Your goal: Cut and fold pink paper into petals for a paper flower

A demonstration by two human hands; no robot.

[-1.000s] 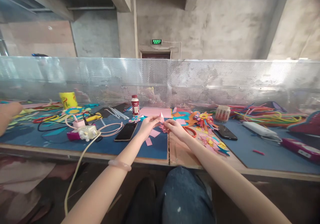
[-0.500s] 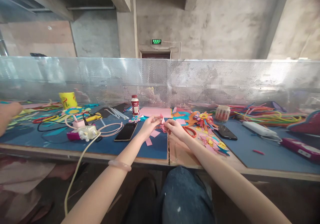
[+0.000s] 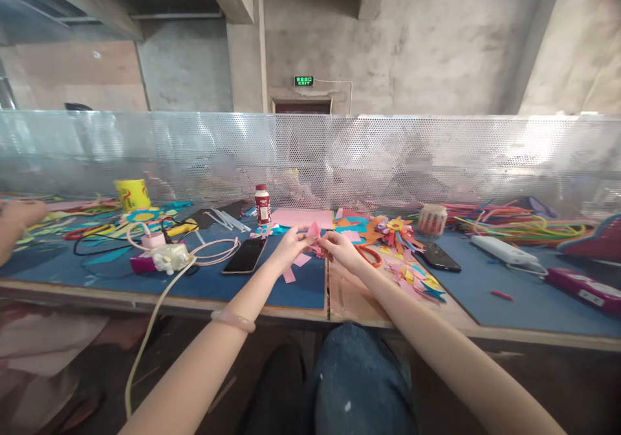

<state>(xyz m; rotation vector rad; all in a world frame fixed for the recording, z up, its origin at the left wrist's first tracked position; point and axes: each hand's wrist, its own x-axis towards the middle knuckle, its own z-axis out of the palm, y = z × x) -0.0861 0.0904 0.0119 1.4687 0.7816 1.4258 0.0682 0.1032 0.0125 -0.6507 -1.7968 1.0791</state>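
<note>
Pinching a folded piece of pink paper [image 3: 314, 229] between them, the left grip [image 3: 289, 246] and the right grip [image 3: 339, 247] meet above the counter [image 3: 356, 300]. The left grip's fingertips are closed on the paper's left side; the right grip's thumb and fingers are together at its lower right edge. The paper stands up slightly between the two, its exact folds too small to make out.

Just below the left grip, on the blue surface, lie loose pink paper pieces [image 3: 301, 260]. Left of that grip is a dark phone [image 3: 244, 256], with a red-and-white bottle [image 3: 262, 203] standing behind and to the left. A large pink sheet [image 3: 295, 218] lies flat beyond both grips.

Right beside the right grip is an orange-red ring [image 3: 372, 257], partly hidden by the wrist. Farther right of it come a many-coloured paper flower [image 3: 395, 228], a pile of paper bits [image 3: 417, 281] and a second phone [image 3: 440, 256]. Well to the left of both grips are a power strip [image 3: 169, 257] with cables and a yellow tub [image 3: 132, 194]; past these, at the edge, shows another person's hand [image 3: 19, 220].
</note>
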